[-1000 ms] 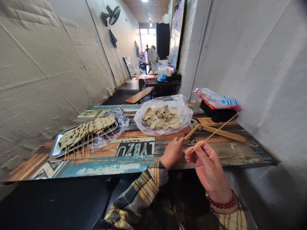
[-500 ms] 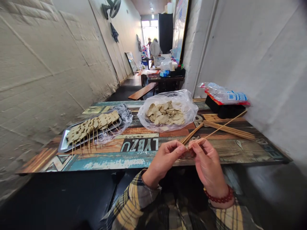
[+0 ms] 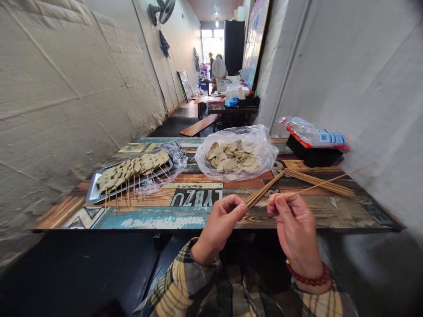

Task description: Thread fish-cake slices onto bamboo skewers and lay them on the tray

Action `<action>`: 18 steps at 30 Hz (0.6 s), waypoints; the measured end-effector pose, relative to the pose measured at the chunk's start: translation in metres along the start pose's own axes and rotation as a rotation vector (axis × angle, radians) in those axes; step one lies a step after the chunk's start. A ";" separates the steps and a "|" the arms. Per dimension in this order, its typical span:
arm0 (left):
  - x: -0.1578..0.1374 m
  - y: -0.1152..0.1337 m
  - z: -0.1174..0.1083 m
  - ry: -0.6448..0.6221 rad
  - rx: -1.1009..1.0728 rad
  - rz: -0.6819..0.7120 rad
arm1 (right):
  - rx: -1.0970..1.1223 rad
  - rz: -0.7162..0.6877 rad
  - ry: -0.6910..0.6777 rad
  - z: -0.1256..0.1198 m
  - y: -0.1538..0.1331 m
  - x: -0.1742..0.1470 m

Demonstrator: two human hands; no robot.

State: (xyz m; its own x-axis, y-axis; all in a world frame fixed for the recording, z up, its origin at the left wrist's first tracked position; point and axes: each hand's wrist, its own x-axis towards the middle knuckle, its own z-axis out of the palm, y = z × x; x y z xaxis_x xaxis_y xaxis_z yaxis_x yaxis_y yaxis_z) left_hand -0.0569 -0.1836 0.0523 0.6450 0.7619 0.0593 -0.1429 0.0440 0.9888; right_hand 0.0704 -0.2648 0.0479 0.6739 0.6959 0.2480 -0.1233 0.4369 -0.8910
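My right hand [image 3: 295,229], with a red bead bracelet at the wrist, pinches one thin wooden skewer [image 3: 333,179] that slants up to the right. The skewer's other end pokes out a little left of the fingertips. Apart from it, my left hand [image 3: 223,226] has thumb and forefinger pressed together; whatever they may hold is hidden. Just beyond its fingertips a bundle of skewers [image 3: 266,189] lies on the table, and a second bundle [image 3: 322,182] lies to the right. A clear plastic bag [image 3: 203,160] with a heap of flat beige slices [image 3: 233,157] sits ahead of my hands.
On the left, a metal tray [image 3: 92,189] carries several skewered rows of beige slices [image 3: 132,171], their sticks overhanging its near edge. Crumpled plastic [image 3: 176,156] lies beside it. A black container [image 3: 312,156] topped by a plastic packet [image 3: 325,136] stands back right. People are far behind.
My hands have drawn apart; the right one has moved right with the skewer, while the left has shifted slightly left. The whole view has turned a little.
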 end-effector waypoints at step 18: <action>0.007 -0.009 -0.024 0.169 -0.026 0.023 | -0.683 -0.214 -0.484 0.014 0.035 0.025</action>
State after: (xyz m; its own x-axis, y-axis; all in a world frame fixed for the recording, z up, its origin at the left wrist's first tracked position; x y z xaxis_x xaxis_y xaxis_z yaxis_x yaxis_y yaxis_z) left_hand -0.0686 -0.1632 0.0410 0.5058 0.8609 0.0557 -0.1773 0.0405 0.9833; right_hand 0.0721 -0.2242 0.0282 0.2294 0.8715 0.4334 0.5401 0.2564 -0.8016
